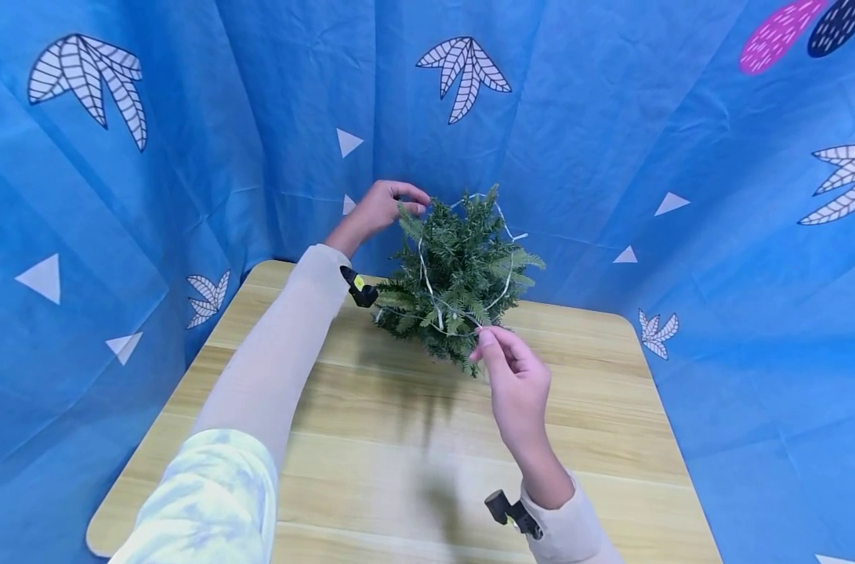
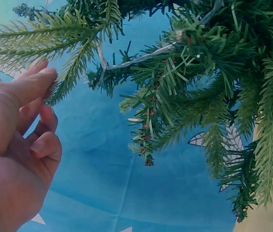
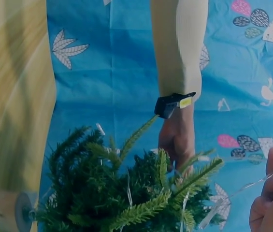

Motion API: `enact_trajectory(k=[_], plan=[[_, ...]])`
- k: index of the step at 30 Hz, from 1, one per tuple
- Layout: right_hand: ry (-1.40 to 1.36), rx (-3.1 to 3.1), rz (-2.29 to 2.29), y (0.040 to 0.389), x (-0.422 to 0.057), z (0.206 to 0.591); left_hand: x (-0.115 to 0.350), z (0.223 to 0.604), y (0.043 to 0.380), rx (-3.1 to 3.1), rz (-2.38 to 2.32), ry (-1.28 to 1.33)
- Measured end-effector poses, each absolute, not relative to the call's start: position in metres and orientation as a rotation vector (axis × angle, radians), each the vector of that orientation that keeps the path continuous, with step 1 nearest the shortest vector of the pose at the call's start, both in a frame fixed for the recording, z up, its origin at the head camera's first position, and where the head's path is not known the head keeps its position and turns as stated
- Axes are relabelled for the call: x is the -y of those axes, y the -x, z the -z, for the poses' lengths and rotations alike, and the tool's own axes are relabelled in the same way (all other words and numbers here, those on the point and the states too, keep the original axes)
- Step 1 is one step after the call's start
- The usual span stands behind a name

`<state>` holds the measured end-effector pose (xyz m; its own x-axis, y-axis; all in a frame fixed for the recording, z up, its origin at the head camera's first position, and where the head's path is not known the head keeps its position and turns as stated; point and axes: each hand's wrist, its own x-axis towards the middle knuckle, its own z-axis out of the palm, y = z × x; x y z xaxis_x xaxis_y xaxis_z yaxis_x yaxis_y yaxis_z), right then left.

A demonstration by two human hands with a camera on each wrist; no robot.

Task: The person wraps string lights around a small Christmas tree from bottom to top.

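A small artificial Christmas tree [image 1: 455, 258] stands at the back of the table, with a clear-wired string of fairy lights [image 1: 425, 270] looped over its branches. My right hand [image 1: 519, 376] pinches the light wire between thumb and fingertips at the tree's front right; in the right wrist view a length of wire [image 3: 245, 187] runs from those fingers toward the foliage. My left hand [image 1: 385, 205] reaches to the tree's upper left side. In the left wrist view its thumb and forefinger lie beside a branch tip [image 2: 71, 79], the other fingers loosely bent. Another stretch of wire [image 2: 141, 59] crosses the branches there.
Under the tree is a light wood-grain table [image 1: 399, 439] with rounded corners. A blue printed curtain [image 1: 582, 117] hangs close behind the tree and along both sides. The tree's round wooden base [image 3: 11, 211] shows in the right wrist view. Each wrist carries a small black camera [image 1: 359, 287].
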<state>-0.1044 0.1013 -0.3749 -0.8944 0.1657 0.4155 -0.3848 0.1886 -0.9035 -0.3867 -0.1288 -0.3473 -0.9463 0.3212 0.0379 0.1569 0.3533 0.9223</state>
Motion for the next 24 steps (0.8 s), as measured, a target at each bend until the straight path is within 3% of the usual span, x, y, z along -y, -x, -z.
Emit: enact_trajectory(k=[11,24], plan=[[-0.186,2.04,-1.747,0.106,-0.105,0.376,0.135,0.359,0.377,-2.456,-1.77,-0.478],[-0.189,2.008,-1.723,0.114,-0.112,0.368,0.146,0.355,0.294,-2.675,-2.143,-0.436]])
